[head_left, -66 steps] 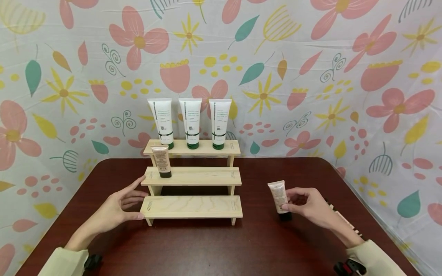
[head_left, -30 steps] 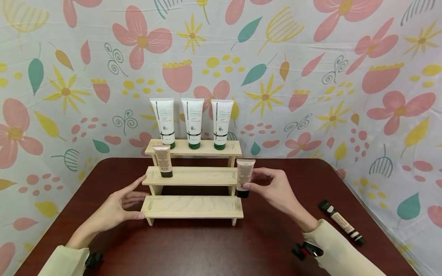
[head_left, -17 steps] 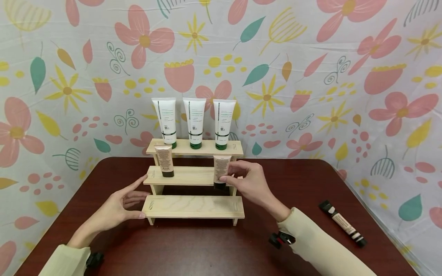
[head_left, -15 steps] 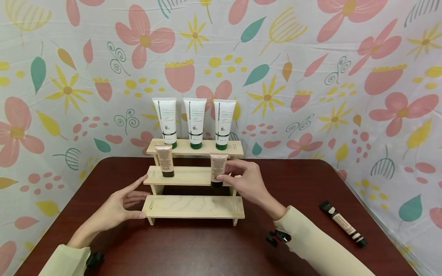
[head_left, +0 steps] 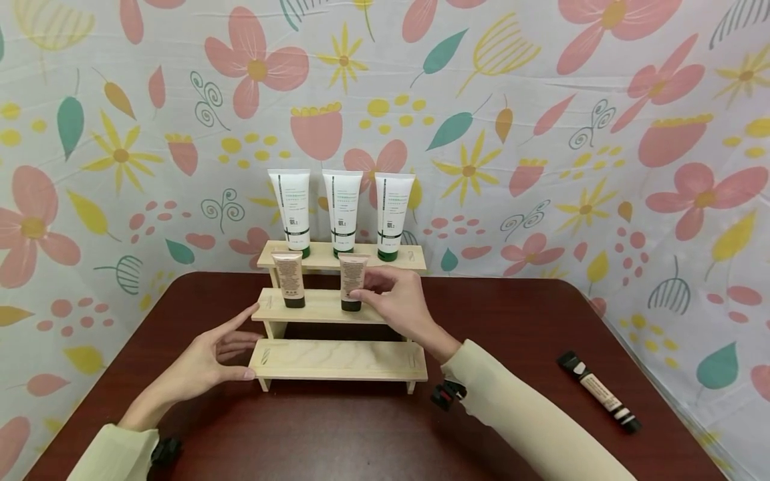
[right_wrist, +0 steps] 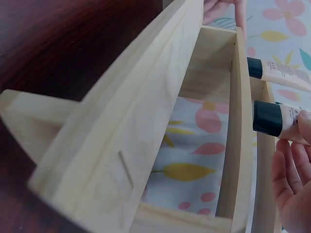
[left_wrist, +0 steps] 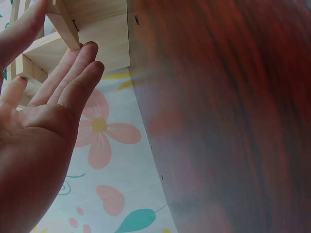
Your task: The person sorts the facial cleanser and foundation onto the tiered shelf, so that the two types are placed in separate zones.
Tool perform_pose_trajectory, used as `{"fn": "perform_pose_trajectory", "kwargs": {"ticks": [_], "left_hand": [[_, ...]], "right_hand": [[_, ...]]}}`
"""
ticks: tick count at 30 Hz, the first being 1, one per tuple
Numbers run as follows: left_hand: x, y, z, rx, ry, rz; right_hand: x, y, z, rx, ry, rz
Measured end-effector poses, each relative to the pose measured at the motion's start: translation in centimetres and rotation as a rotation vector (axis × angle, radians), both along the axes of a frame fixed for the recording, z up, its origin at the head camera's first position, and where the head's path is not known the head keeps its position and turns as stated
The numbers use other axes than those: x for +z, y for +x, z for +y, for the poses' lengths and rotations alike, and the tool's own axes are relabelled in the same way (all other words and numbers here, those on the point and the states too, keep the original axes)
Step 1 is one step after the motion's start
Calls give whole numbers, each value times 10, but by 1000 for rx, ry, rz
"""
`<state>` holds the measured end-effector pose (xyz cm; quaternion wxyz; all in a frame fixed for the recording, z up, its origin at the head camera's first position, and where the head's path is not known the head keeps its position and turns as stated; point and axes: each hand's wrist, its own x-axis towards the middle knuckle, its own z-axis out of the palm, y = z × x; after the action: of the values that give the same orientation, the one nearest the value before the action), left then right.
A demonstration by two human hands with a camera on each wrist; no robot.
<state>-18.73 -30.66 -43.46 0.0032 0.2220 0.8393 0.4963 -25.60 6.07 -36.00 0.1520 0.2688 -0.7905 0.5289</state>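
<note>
A three-step wooden display rack (head_left: 337, 359) stands on the dark table. My right hand (head_left: 402, 299) pinches a small beige squeeze tube (head_left: 352, 275) with a black cap, upright and cap down at the middle step. In the right wrist view the held tube's cap (right_wrist: 267, 118) is at that step's edge; whether it touches I cannot tell. A matching beige tube (head_left: 290, 277) stands to its left on the same step. My left hand (head_left: 198, 367) rests against the rack's left end, thumb at the bottom step and index fingertip at the middle one, fingers mostly straight.
Three white tubes with green caps, the middle one (head_left: 342, 210) among them, stand along the top step. A slim black-and-beige tube (head_left: 599, 391) lies on the table (head_left: 337, 441) at the right. Behind hangs a flower-patterned cloth (head_left: 469, 100).
My right hand has carried the beige tube leftward from the table's right side to the middle step, beside the matching tube. The left hand keeps its place on the rack.
</note>
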Motion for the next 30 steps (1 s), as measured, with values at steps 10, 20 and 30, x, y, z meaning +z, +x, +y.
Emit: {"fn": "perform_pose_trajectory", "kwargs": {"ticks": [10,20,30], "left_hand": [[1,0,1,0,0,1],[-1,0,0,-4,4,3],[-2,-1,-1,3,-8,2]], "right_hand": [[1,-10,-17,-12,-5,-15],[-3,-14,-23,12,-9,-37],[-2,-14,-25,16,0,-38]]}}
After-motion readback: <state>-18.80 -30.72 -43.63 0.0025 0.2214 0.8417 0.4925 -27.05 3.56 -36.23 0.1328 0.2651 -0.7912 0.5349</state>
